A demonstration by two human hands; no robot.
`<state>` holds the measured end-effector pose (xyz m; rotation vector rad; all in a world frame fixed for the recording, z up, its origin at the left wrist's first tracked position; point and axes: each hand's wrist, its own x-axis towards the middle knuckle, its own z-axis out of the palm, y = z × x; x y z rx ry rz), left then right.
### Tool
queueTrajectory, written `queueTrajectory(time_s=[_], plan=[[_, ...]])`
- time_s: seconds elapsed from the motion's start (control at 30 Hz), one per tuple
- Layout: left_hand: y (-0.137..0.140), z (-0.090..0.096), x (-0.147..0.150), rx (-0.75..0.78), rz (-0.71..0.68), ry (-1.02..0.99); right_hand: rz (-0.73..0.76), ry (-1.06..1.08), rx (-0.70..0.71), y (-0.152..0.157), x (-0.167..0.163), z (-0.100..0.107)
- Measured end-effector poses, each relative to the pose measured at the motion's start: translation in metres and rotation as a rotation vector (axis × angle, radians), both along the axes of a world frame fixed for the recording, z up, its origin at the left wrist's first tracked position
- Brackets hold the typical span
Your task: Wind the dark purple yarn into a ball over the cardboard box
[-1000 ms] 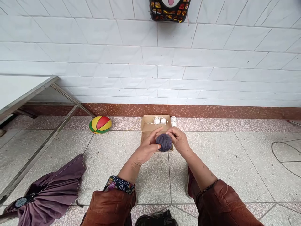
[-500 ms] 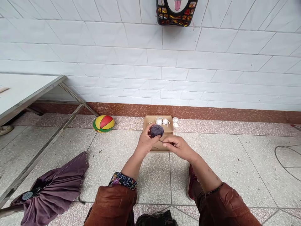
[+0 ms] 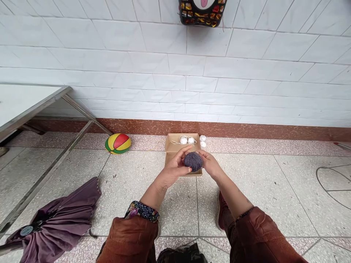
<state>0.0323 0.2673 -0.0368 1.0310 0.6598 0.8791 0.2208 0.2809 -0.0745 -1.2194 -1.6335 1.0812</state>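
Note:
A ball of dark grey-purple yarn sits in my left hand, whose thumb and fingers wrap its left side. At the ball's right edge is my right hand, its fingers drawn together and partly hidden behind the yarn. Half a second ago those fingers pinched the loose yarn strand; the strand itself hardly shows now. Below both hands, an open cardboard box lies on the floor against the wall. Inside its lid part are two small white balls of string with loose ends.
More white balls lie right of the box. A colourful ball rests by the metal-legged table. A folded purple umbrella lies at left, a wire loop at right. A black basket hangs on the wall.
The yarn ball has moved right and slightly down with my left hand. My right hand has come up from below right to the ball's right side, fingers now partly behind it.

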Motion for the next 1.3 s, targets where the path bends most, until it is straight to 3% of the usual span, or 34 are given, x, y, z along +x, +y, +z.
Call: queueTrajectory(time_s=[0.1, 0.2, 0.33, 0.4, 0.53, 0.67, 0.77, 0.83, 0.93, 1.03, 1.17, 1.3], plan=[[0.001, 0.001, 0.001, -0.017, 0.078, -0.035, 0.001, -0.082, -0.027, -0.005, -0.007, -0.007], [0.005, -0.002, 0.002, 0.000, 0.227, 0.030, 0.078, -0.268, 0.061, -0.014, -0.013, -0.007], [0.014, -0.009, -0.001, 0.090, 0.411, 0.294, 0.295, -0.307, 0.219, -0.026, -0.013, 0.012], [0.016, -0.010, -0.002, 0.155, 0.439, 0.398, 0.280, -0.235, 0.263, -0.026, -0.010, 0.025], [0.016, -0.010, -0.002, 0.215, 0.327, 0.445, 0.104, -0.110, 0.334, -0.016, 0.001, 0.037], [0.010, -0.012, -0.001, 0.200, 0.133, 0.451, -0.088, -0.107, 0.382, -0.005, 0.007, 0.030], [0.005, -0.011, 0.000, 0.091, -0.068, 0.259, -0.173, -0.099, 0.391, -0.001, 0.007, 0.019], [0.002, -0.009, 0.000, 0.027, -0.117, 0.100, -0.192, -0.100, 0.364, 0.001, 0.005, 0.010], [0.003, -0.005, 0.001, -0.035, -0.042, -0.047, -0.198, -0.147, 0.275, 0.001, 0.002, -0.003], [0.009, -0.005, 0.000, -0.019, 0.131, -0.036, -0.075, -0.215, 0.215, -0.005, -0.003, -0.007], [0.020, -0.012, -0.002, 0.083, 0.391, 0.269, 0.211, -0.192, 0.226, -0.018, -0.007, 0.010], [0.020, -0.018, -0.003, 0.254, 0.374, 0.524, 0.205, -0.069, 0.248, -0.021, -0.002, 0.034]])
